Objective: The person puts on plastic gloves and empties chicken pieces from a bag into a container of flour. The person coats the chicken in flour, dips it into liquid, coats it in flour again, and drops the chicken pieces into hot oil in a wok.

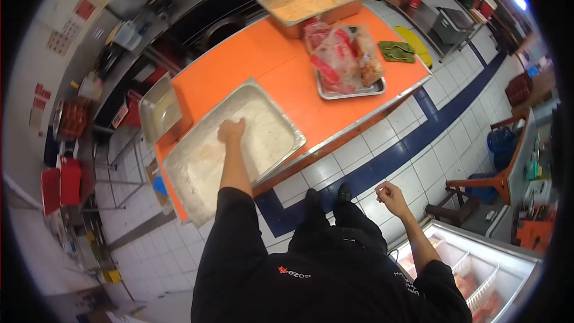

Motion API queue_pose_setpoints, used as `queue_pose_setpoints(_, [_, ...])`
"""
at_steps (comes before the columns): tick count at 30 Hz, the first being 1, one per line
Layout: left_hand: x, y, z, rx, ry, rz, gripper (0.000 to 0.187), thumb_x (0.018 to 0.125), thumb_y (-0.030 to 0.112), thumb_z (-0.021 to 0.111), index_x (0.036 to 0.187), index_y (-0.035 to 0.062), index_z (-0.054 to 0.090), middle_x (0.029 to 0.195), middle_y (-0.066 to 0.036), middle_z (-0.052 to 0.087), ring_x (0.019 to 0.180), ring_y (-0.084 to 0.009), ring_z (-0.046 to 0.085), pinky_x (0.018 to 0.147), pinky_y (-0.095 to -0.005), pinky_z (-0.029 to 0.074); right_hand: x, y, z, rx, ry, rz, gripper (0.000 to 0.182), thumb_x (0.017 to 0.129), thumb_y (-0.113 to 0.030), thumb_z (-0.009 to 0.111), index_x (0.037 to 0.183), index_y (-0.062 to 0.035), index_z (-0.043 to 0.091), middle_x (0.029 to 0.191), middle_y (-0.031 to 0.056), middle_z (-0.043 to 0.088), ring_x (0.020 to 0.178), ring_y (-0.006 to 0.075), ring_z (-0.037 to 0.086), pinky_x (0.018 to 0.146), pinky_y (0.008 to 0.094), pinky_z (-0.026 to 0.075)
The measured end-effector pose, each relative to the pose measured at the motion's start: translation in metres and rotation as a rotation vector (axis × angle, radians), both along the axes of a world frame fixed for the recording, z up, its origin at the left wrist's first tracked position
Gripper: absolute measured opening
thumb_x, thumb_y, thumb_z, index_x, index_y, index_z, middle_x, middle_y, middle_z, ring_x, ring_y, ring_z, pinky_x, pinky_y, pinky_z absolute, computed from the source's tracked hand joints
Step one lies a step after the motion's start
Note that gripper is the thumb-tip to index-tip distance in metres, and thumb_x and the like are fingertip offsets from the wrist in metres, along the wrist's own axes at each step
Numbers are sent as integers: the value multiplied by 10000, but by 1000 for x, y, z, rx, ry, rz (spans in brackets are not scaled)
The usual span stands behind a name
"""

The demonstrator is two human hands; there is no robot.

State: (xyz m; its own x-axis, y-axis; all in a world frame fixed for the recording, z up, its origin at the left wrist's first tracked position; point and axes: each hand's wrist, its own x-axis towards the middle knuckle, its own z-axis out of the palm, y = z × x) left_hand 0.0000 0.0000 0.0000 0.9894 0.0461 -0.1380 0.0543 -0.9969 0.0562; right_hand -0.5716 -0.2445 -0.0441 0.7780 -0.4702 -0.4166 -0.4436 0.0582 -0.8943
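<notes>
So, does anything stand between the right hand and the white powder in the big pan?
Only the pan's near rim stands between the right hand and the white powder; nothing else visible blocks the way. The left hand is inside the same pan.

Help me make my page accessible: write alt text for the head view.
A left hand reaches into pale powder in a large metal tray on an orange table. The right hand is held off to the side, and bagged items lie on a smaller tray beyond.
</notes>
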Motion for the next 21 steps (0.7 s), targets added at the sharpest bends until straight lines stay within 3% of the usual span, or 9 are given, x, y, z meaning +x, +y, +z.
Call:
queue_pose_setpoints(2, [13, 38, 14, 36, -13, -25, 571, 825, 537, 712, 1163, 79, 754, 1160, -176, 746, 1119, -360, 709, 923, -484, 569, 16, 37, 8, 18, -50, -81, 120, 993, -114, 625, 1073, -30, 656, 752, 25, 655, 707, 77, 625, 667, 250, 505])
queue_pose_setpoints(3, [-42, -46, -20, -95, 77, -59, 500, 821, 501, 709, 1110, 96, 764, 1105, -180, 754, 1072, -365, 719, 892, -481, 572, -31, -54, 45, -66, 21, -91, 120, 993, -114, 625, 1073, -30, 656, 752, 25, 655, 707, 77, 625, 667, 250, 505])
queue_pose_setpoints(7, [-66, -11, 26, -187, -44, -163, 291, 827, 393, 687, 941, 138, 768, 951, -158, 766, 924, -366, 733, 800, -466, 574, 44, -44, 79, -79, -68, -62, 140, 1019, -98, 571, 1059, 4, 660, 810, 25, 658, 788, 93, 645, 710, 258, 519])
queue_pose_setpoints(9, [-92, 1, 39, -266, -78, -214, 243, 841, 360, 673, 904, 140, 757, 918, -140, 763, 895, -361, 730, 781, -463, 571, 94, -41, 114, -128, -199, 97, 181, 995, -102, 620, 1128, 13, 663, 926, 84, 707, 813, 143, 677, 758, 298, 540])
queue_pose_setpoints(12, [-114, 21, 61, -356, -128, -307, 193, 880, 288, 636, 893, 137, 756, 878, -94, 758, 847, -345, 726, 748, -455, 567, 187, -13, 160, -347, -374, 425, 249, 978, -118, 628, 1198, -7, 666, 1112, 151, 689, 1005, 281, 681, 898, 375, 541])
queue_pose_setpoints(13, [-118, 29, 69, -390, -122, -323, 191, 884, 289, 642, 907, 142, 762, 878, -90, 759, 842, -338, 727, 747, -451, 567, 219, 1, 164, -373, -422, 533, 268, 972, -125, 629, 1214, -16, 665, 1184, 164, 672, 1091, 324, 661, 958, 399, 527])
queue_pose_setpoints(17, [-120, 52, 87, -555, -2, -316, 215, 889, 322, 686, 958, 139, 776, 881, -59, 766, 809, -281, 735, 747, -416, 567, 327, 88, 147, -487, -643, 721, 326, 965, -116, 596, 1256, 29, 623, 1342, 220, 601, 1267, 371, 554, 1076, 455, 443])
queue_pose_setpoints(19, [-114, 63, 87, -612, -45, -350, 231, 897, 303, 712, 983, 102, 784, 881, -82, 773, 726, -243, 735, 711, -378, 566, 360, 121, 116, -610, -702, 739, 349, 966, -145, 592, 1259, 42, 618, 1314, 233, 620, 1246, 374, 574, 1063, 460, 458])
queue_pose_setpoints(21, [-104, 74, 88, -718, -5, -353, 233, 912, 286, 698, 995, 85, 783, 885, -104, 773, 731, -244, 737, 708, -368, 563, 380, 145, 103, -648, -487, 884, 347, 959, -160, 583, 1236, 42, 639, 1227, 230, 669, 1161, 401, 621, 1041, 459, 480])
